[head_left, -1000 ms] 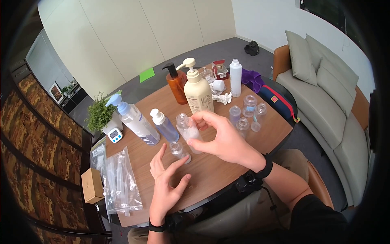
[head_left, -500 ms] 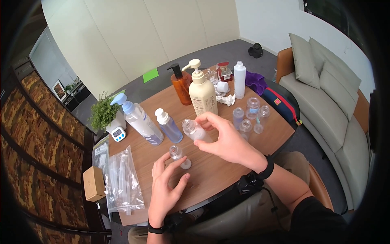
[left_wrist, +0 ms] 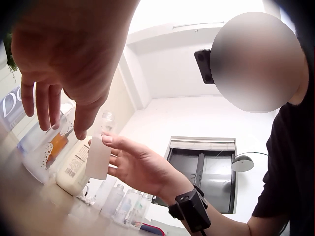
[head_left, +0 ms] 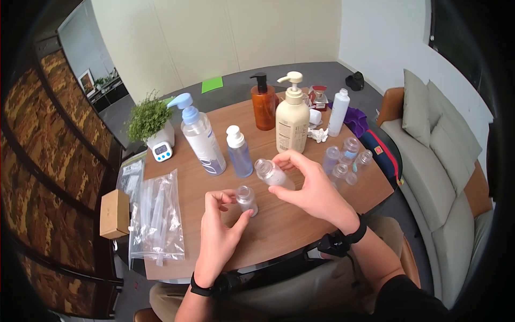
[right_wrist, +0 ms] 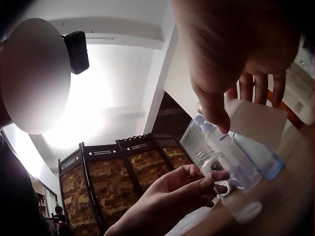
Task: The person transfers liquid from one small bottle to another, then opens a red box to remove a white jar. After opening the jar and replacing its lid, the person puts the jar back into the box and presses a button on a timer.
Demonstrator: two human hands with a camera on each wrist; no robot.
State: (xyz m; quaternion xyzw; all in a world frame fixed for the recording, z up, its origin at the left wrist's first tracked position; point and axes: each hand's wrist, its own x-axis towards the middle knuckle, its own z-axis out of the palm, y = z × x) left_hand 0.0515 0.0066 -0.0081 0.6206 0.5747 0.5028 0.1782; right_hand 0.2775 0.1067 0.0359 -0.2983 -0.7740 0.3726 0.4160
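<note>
My right hand (head_left: pixel 316 193) pinches a small frosted, capless bottle (head_left: pixel 270 173) between thumb and fingers. It is tilted over the table in the head view, its open neck toward the left; whitish contents show through its wall in the right wrist view (right_wrist: pixel 258 123). Lower and to the left, a smaller clear bottle (head_left: pixel 247 199) stands with its mouth open and something whitish low inside. Thumb and fingers of my left hand (head_left: pixel 221 222) curl round this clear bottle from its near left side. Behind both stands a blue-tinted bottle (head_left: pixel 240 158) with a white pump top.
A blue-pump bottle (head_left: pixel 204 142), a cream pump bottle (head_left: pixel 292 126) and an amber one (head_left: pixel 263 107) stand farther back. Several small clear bottles (head_left: pixel 340 173) cluster at the right. Plastic bags (head_left: pixel 158 214), a carton (head_left: pixel 115 213), a timer (head_left: pixel 162 152) and a potted plant (head_left: pixel 150 118) line the left.
My left hand's fingers have gone from spread beside the clear bottle to curled round it. My right hand's bottle has tipped further over. The head view has shifted.
</note>
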